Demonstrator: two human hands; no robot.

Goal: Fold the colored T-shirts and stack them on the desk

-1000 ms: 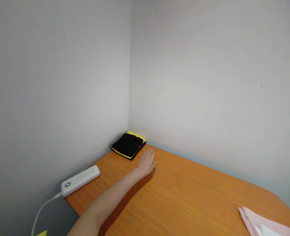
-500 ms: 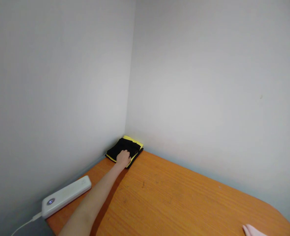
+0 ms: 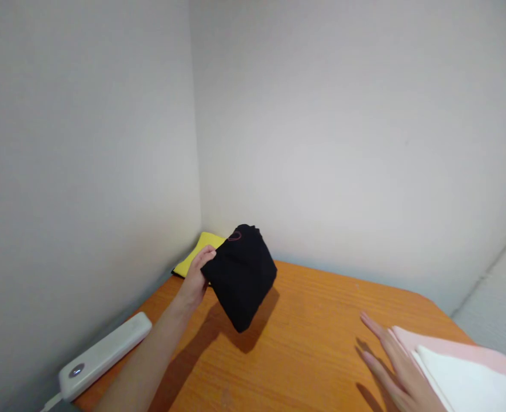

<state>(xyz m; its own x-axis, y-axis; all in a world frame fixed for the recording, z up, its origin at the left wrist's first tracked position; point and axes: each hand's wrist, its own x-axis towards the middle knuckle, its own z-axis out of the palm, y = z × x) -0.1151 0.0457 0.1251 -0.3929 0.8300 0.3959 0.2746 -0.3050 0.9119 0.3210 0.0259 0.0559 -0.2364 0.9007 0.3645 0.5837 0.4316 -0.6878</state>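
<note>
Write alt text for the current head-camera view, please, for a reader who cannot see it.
The left hand holds a folded black cloth above an orange-brown wooden table, with a yellow cloth lying in the corner behind. The open right hand is beside pink and white fabric on the right; a long white device lies along the table's left edge.

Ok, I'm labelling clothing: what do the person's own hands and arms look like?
The left hand is gloveless, with no watch or sleeve on the visible left forearm. The right hand is gloveless too; the picture's bottom edge cuts off its wrist and any sleeve.
</note>
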